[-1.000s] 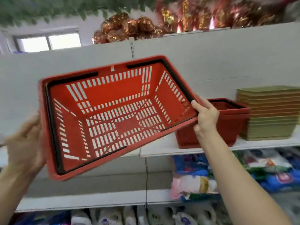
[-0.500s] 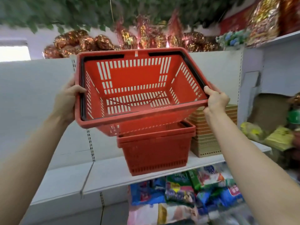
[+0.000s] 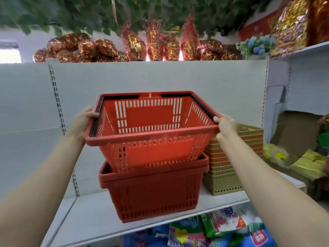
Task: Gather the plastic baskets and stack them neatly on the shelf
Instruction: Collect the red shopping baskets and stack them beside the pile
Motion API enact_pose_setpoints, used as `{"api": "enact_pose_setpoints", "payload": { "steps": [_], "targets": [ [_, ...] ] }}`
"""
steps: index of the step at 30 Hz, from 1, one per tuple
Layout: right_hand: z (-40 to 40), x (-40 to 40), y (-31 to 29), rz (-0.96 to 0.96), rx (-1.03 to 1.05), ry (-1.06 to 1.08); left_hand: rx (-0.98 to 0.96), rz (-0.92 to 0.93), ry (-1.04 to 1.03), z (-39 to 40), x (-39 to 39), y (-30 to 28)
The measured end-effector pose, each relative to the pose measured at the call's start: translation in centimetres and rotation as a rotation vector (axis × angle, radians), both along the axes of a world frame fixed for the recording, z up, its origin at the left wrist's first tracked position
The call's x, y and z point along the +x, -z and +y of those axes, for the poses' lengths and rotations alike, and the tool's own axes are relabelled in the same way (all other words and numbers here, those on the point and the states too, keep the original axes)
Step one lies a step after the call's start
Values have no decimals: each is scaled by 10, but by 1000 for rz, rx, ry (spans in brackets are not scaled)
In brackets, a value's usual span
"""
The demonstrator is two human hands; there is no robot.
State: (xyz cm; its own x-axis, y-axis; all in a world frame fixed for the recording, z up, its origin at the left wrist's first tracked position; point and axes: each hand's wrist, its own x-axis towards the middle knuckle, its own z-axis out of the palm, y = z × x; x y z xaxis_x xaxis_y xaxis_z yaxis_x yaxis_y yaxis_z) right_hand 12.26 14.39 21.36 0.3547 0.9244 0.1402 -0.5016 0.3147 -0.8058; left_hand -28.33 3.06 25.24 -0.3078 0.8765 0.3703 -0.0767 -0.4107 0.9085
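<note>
- left hand (image 3: 83, 120): closed on left rim of the upper red basket (image 3: 151, 129), thumb over the top edge, fingers under it.
- upper red basket: level, open side up, black handles folded flat along the rim. Its base sits partway inside the red basket stack (image 3: 153, 189), not fully seated; rim well above the stack's rim.
- red basket stack: two nested rims visible, standing on the white shelf (image 3: 92, 216) near its front edge.
- right hand (image 3: 225, 126): closed on the basket's right rim, thumb on top.
- tan tray stack (image 3: 229, 168): just beside the red stack, on the same shelf.
- packaged goods (image 3: 204, 230): on the level below.
</note>
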Motion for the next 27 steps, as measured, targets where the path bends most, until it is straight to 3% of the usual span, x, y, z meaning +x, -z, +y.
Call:
{"api": "enact_pose_setpoints", "payload": {
  "steps": [7, 13, 16, 20, 24, 27],
  "targets": [
    [42, -7, 11, -132, -92, -38, -245, -135, -16, 33, -12, 15],
    [56, -31, 31, -226, -128, -122, -161, -305, 57, 24, -30, 52],
    [70, -31, 69, -343, -185, -40, -234, -107, 17, 25, -16, 61],
    [58, -19, 114, -671, -190, 3, -433, 174, -44, 30, -11, 96],
    [38, -25, 142, -681, -169, -5, -385, 285, -305, 29, -3, 147],
    [37, -33, 154, -609, -157, 45, -334, 200, -462, 29, 3, 176]
  ]
}}
